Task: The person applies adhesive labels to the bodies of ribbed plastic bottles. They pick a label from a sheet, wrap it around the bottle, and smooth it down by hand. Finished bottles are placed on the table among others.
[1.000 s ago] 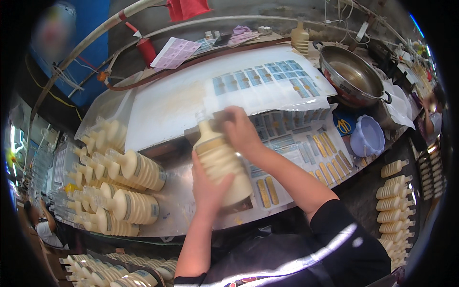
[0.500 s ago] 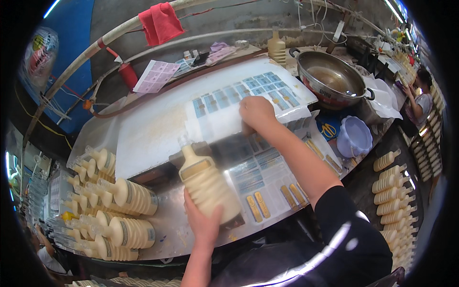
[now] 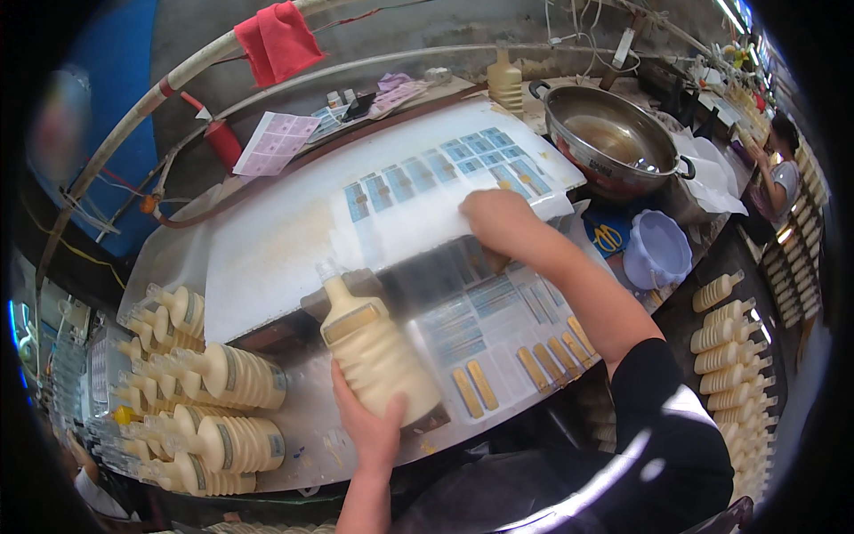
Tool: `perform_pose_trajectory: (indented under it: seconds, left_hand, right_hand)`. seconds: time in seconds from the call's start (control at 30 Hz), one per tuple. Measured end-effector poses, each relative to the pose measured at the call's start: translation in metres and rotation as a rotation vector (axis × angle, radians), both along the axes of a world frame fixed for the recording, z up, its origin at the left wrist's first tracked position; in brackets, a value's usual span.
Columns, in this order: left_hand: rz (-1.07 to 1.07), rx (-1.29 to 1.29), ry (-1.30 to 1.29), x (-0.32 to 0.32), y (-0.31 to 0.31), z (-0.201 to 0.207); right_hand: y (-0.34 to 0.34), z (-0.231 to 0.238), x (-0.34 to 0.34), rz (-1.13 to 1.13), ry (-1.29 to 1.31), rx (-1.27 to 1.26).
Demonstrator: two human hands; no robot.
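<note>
And there was the left hand point(image 3: 369, 427), curled around the lower body of a cream ridged bottle point(image 3: 381, 356), thumb on one side! The bottle tilted away over the near part of the worktop point(image 3: 325, 440), its clear neck toward the raised white board point(image 3: 267, 258), a gold panel point(image 3: 354, 324) across its shoulder. Over to the right hand point(image 3: 498, 218): up at the board's front edge, fingers bent inward, and whether they gripped anything you could not tell from here. Below that forearm, gold strips point(image 3: 469, 389) lay in rows, slim and slanted, just right of the bottle, with bluish strips point(image 3: 498, 298) behind them. Up on the board, blue labels point(image 3: 418, 178) spread across its right half.

Out to the left, a crowd of filled bottles point(image 3: 236, 372) lay stacked on their sides, necks pointing left! To the right came a lilac basin point(image 3: 656, 254), yellow-handled scissors point(image 3: 608, 238) just beside it, and behind them a wide metal pan point(image 3: 605, 133). Along the back, a pink sheet point(image 3: 274, 142) leaned near a red container point(image 3: 222, 142), while a red cloth point(image 3: 277, 44) hung from a pipe point(image 3: 191, 67). Far right, a co-worker point(image 3: 785, 182) sat near more rows of bottles point(image 3: 734, 383).
</note>
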State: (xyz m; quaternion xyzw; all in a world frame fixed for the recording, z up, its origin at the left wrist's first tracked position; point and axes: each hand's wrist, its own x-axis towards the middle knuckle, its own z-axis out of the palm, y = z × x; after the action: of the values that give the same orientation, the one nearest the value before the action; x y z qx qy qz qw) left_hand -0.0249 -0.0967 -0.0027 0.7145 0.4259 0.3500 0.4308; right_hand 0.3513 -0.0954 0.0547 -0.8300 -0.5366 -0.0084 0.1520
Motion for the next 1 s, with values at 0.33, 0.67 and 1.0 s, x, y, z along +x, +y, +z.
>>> perform_pose_trajectory:
  seconds: [0.33,0.67,1.0]
  left_hand:
    - [-0.007,-0.048,-0.06,0.003,-0.001,0.003]
    - [-0.006,-0.055,-0.074,0.004,-0.004,0.003]
    - [-0.004,-0.057,-0.09,0.001,-0.002,0.001]
  right_hand:
    - [-0.055,0.007,-0.006,-0.094,0.048,0.344]
    - [-0.09,-0.012,0.013,-0.061,-0.109,0.289]
    - [-0.083,-0.01,0.004,0.046,-0.087,0.174]
